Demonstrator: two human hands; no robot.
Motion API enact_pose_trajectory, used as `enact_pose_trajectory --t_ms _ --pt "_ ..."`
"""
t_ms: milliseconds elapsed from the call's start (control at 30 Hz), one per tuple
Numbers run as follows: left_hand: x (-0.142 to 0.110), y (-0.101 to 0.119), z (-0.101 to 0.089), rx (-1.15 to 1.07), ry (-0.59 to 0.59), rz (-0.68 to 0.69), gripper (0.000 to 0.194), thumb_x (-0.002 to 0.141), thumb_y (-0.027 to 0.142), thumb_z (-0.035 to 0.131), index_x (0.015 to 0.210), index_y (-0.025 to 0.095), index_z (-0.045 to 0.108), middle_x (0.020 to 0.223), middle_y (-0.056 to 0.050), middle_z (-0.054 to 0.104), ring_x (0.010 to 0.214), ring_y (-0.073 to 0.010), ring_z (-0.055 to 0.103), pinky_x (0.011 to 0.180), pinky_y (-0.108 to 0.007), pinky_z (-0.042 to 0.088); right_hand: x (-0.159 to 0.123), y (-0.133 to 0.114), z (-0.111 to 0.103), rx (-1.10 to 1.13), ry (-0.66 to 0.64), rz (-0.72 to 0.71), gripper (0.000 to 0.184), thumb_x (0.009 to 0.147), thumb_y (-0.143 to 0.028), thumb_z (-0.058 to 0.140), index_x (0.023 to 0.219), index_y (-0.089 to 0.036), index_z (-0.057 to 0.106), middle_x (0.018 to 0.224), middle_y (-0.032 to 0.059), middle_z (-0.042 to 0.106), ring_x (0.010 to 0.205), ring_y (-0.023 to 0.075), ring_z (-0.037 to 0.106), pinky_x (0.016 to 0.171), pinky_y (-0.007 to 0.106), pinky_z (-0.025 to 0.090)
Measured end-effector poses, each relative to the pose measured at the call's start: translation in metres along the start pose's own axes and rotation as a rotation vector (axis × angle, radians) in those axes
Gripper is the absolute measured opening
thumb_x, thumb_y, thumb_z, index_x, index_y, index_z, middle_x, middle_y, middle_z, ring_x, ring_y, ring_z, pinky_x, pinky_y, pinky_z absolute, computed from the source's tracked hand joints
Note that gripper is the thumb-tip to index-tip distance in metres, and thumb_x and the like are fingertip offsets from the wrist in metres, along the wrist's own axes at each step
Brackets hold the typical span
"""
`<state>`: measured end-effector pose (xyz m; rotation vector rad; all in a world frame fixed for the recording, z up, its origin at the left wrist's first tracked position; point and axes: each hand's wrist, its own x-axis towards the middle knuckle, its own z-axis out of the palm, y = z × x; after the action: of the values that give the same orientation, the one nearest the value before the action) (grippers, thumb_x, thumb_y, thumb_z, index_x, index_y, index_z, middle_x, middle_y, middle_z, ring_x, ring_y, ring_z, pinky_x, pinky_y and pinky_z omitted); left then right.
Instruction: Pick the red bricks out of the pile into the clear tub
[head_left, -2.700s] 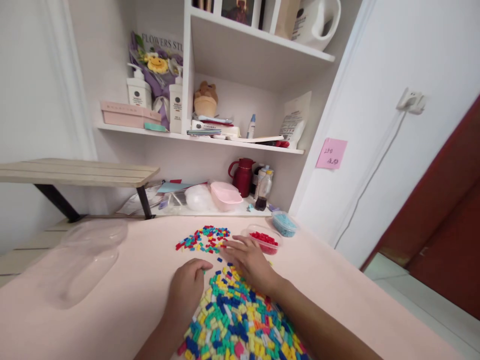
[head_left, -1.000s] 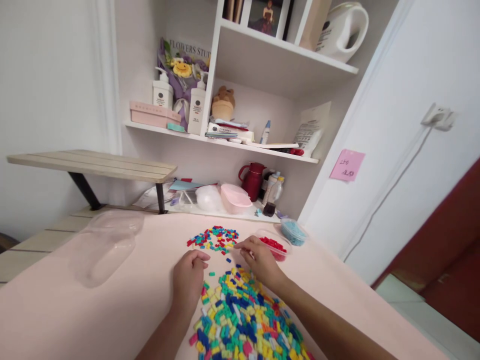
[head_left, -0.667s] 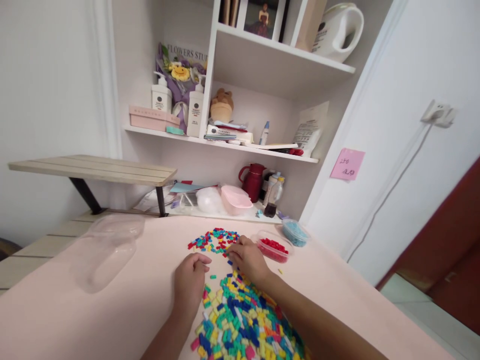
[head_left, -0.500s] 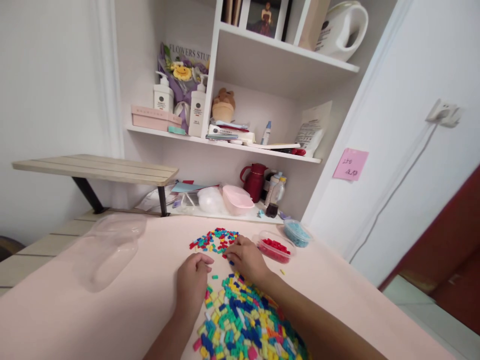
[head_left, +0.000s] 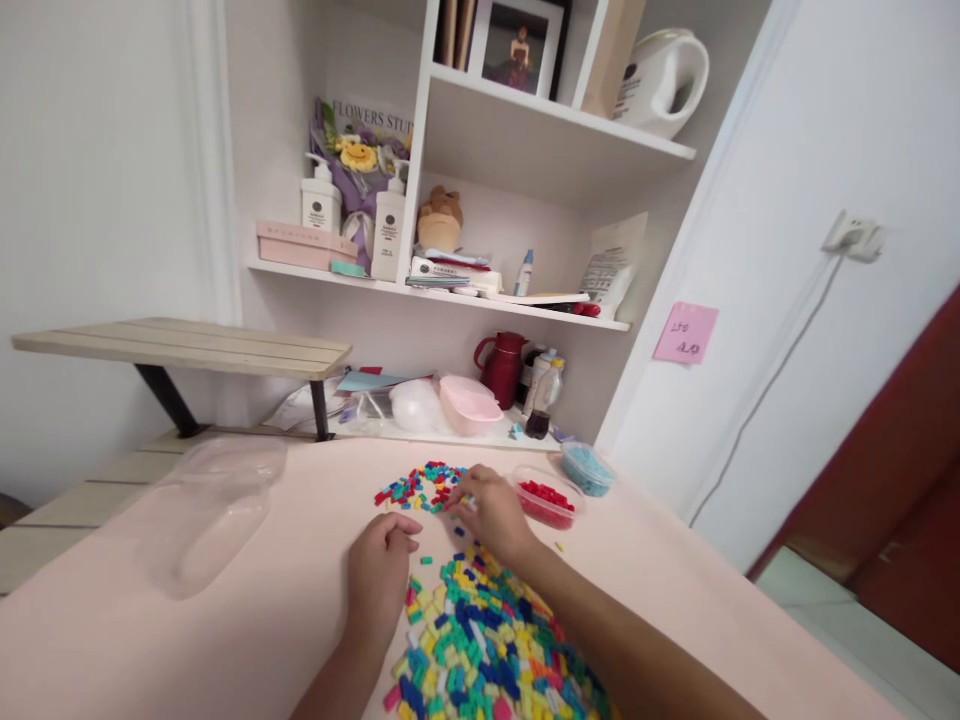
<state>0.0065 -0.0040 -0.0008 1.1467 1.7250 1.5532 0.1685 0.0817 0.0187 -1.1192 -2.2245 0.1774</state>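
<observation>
My right hand [head_left: 495, 512] reaches to the right edge of a small, mostly red, blue and green pile of toy bricks [head_left: 420, 487]. Its fingers are drawn together at the tips; whatever they may pinch is too small to make out. To the left, my left hand [head_left: 379, 562] rests on the table with curled fingers, and its palm is hidden. A larger heap of mixed bricks [head_left: 472, 640] spreads between my forearms, partly covered by the right one. Beside my right hand stands a clear tub of red bricks [head_left: 547, 500].
Behind the red bricks is a tub of light-blue pieces [head_left: 589, 470]. Clear plastic containers [head_left: 225, 520] lie on the left of the pink tabletop [head_left: 300, 640]. A wooden stand [head_left: 187, 345], a pink box [head_left: 470, 405] and a dark red jug [head_left: 502, 370] line the back.
The view has shifted slightly. My right hand's fingers have moved a little at the small pile's edge, uncovering more of a dark blue brick below them. My left hand stays put.
</observation>
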Motion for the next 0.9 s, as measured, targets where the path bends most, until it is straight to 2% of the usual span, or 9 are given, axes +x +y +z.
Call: enact_pose_trajectory --t_ms 200,267,367,433,533,600,667,767,900 --pt "0.001 -0.005 -0.001 0.012 -0.003 -0.037 0.026 0.069 0.026 0.042 0.069 0.021 0.067 0.063 -0.003 0.069 0.066 -0.0219 0.066 0.062 -0.029 0.045 -0.002 0.052 -0.063 -0.135 0.220 0.076 0.008 0.081 -0.021 0.062 0.079 -0.021 0.070 0.092 0.0047 0.063 0.087 0.0206 0.060 0.082 0.034 0.045" --pt "0.002 -0.007 -0.001 0.023 -0.011 -0.039 0.026 0.070 0.027 0.042 0.071 0.021 0.067 0.063 -0.003 0.070 0.069 -0.0227 0.067 0.064 -0.030 0.045 -0.010 0.070 -0.075 -0.200 0.277 0.149 0.010 0.081 -0.019 0.059 0.080 -0.021 0.069 0.094 0.0045 0.062 0.086 0.0210 0.060 0.081 0.035 0.045" --pt "0.004 -0.008 -0.001 0.040 -0.019 -0.039 0.027 0.070 0.028 0.042 0.073 0.022 0.068 0.064 -0.003 0.070 0.071 -0.0234 0.067 0.067 -0.031 0.045 -0.023 0.085 -0.081 -0.236 0.320 0.208 0.020 0.081 -0.015 0.053 0.091 -0.022 0.069 0.100 0.0052 0.062 0.086 0.0213 0.060 0.079 0.037 0.047" --pt "0.005 -0.007 -0.001 0.047 -0.016 -0.031 0.027 0.069 0.028 0.042 0.073 0.022 0.068 0.064 -0.003 0.070 0.072 -0.0239 0.067 0.068 -0.031 0.045 -0.027 0.084 -0.077 -0.201 0.333 0.195 0.026 0.083 -0.013 0.048 0.097 -0.022 0.069 0.102 0.0059 0.062 0.087 0.0207 0.061 0.080 0.036 0.048" --pt "0.004 -0.005 -0.002 0.058 -0.006 -0.028 0.026 0.067 0.029 0.043 0.071 0.022 0.068 0.064 -0.003 0.071 0.074 -0.0248 0.068 0.071 -0.032 0.044 -0.027 0.069 -0.063 -0.013 0.310 0.095 0.030 0.088 -0.011 0.042 0.097 -0.020 0.068 0.097 0.0065 0.064 0.091 0.0197 0.061 0.084 0.034 0.048" --pt "0.004 -0.003 -0.002 0.059 0.000 -0.026 0.026 0.067 0.030 0.043 0.071 0.022 0.067 0.064 -0.003 0.071 0.075 -0.0252 0.068 0.072 -0.032 0.045 -0.025 0.054 -0.050 0.123 0.211 0.005 0.031 0.090 -0.012 0.040 0.101 -0.020 0.068 0.099 0.0064 0.065 0.092 0.0186 0.062 0.086 0.033 0.048" --pt "0.004 -0.002 -0.002 0.054 0.000 -0.023 0.026 0.066 0.030 0.043 0.070 0.022 0.067 0.063 -0.004 0.071 0.074 -0.0254 0.068 0.073 -0.032 0.045 -0.022 0.040 -0.035 0.182 0.071 -0.084 0.034 0.091 -0.012 0.041 0.112 -0.022 0.066 0.111 0.0071 0.064 0.104 0.0188 0.060 0.094 0.034 0.046" --pt "0.004 -0.001 -0.002 0.048 -0.005 -0.022 0.026 0.066 0.031 0.043 0.069 0.022 0.067 0.062 -0.004 0.070 0.072 -0.0256 0.068 0.071 -0.033 0.045 -0.014 0.023 -0.014 0.095 -0.077 -0.126 0.035 0.093 -0.018 0.047 0.124 -0.024 0.061 0.126 0.0083 0.058 0.114 0.0220 0.054 0.099 0.038 0.042" --pt "0.005 -0.001 -0.002 0.039 -0.007 -0.014 0.025 0.065 0.030 0.043 0.067 0.022 0.067 0.062 -0.004 0.070 0.070 -0.0256 0.068 0.070 -0.033 0.045 0.000 0.009 0.002 -0.224 -0.190 -0.118 0.034 0.091 -0.020 0.051 0.122 -0.025 0.062 0.120 0.0100 0.059 0.109 0.0266 0.052 0.093 0.043 0.041"
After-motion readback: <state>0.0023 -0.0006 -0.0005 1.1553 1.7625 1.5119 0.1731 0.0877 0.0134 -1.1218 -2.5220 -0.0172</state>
